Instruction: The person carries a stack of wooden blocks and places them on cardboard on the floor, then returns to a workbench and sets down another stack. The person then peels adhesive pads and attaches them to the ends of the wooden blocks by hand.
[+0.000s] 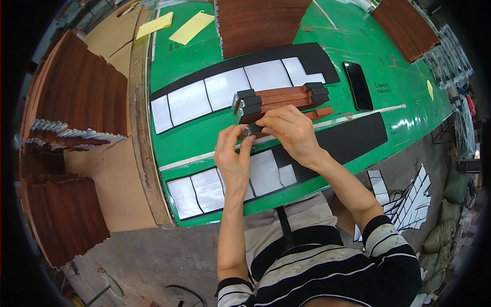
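Observation:
Over the green table, my left hand (234, 153) pinches the near end of a reddish-brown wooden slat (322, 112), by a small metal fitting (247, 131). My right hand (294, 130) is closed too, thumb and fingertips on a small black piece (254, 129) at that same end. The middle of the slat is hidden behind my right hand. Just beyond my hands lies a stack of similar brown slats (284, 96), with black pieces wrapped round both ends and metal fittings at the left end.
Black sheets with white rectangular panels (225, 88) lie on the green tabletop (202, 130). A phone (358, 86) rests to the right. Tall stacks of brown slats (89, 92) stand at left, with others (263, 25) at the back. Cut white-and-black sheets (404, 204) sit at lower right.

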`<state>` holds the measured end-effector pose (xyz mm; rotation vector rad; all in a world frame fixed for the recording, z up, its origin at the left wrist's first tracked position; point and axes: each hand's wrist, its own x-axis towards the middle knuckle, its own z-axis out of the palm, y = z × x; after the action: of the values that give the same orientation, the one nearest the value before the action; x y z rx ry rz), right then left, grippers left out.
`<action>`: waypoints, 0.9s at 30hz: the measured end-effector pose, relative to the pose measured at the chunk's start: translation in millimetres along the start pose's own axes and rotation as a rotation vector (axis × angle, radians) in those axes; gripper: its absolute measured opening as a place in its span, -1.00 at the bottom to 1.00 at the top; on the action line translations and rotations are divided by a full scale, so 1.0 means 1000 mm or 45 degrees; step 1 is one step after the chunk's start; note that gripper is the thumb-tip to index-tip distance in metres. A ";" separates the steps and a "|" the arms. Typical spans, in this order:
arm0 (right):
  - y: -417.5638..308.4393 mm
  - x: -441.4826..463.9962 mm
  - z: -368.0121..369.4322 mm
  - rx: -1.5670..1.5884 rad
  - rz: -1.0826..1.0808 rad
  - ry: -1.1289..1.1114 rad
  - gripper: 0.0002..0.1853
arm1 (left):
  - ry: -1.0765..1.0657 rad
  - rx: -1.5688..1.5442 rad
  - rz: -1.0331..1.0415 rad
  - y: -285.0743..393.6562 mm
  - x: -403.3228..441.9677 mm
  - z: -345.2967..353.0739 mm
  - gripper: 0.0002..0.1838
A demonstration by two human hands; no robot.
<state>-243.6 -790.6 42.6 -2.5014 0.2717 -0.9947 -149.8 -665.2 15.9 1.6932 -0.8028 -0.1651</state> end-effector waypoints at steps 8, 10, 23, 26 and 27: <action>0.000 0.000 0.001 -0.006 -0.004 0.018 -0.72 | 0.008 0.010 0.017 0.001 0.001 0.000 -0.76; 0.000 0.000 0.002 -0.010 -0.007 0.017 -0.72 | 0.011 0.021 0.003 0.001 0.001 0.001 -0.76; 0.001 -0.002 -0.004 0.088 0.063 -0.025 -0.73 | 0.028 0.069 0.017 -0.001 -0.003 0.003 -0.76; 0.008 -0.008 -0.008 0.401 0.287 0.024 -0.73 | 0.033 0.080 0.041 -0.004 -0.002 0.002 -0.77; 0.009 -0.009 -0.013 0.409 0.333 0.017 -0.73 | 0.032 0.088 0.069 -0.003 -0.002 0.001 -0.77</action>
<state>-258.9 -800.0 41.5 -2.1077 0.3974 -0.8719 -150.5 -665.2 12.1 1.7329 -0.8427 -0.0794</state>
